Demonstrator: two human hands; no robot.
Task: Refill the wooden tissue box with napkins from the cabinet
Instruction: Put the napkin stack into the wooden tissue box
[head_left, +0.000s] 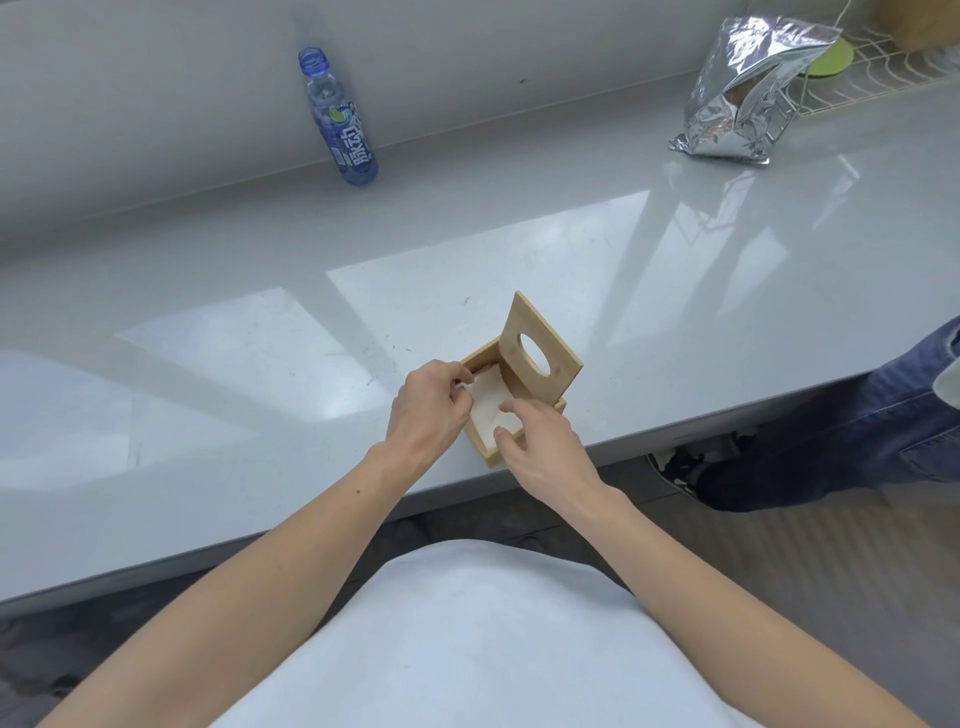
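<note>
I see the wooden tissue box (519, 387) near the tabletop (260, 364) edge, lid up. Left hand (426, 410) pinches the soft napkins (488, 405) inside; right hand (545, 441) fingers press loosely. Grip corners gently.

I see the wooden tissue box (511, 410) near the front edge of the tabletop (260, 364), a small square box of light wood, turned at an angle to that edge. Its lid (540, 349) is swung up and stands tilted at the far side, oval slot facing me. Box open. White napkins (488, 405) lie inside, filling most of the opening, their top sheet slightly rumpled at the left corner.
</note>
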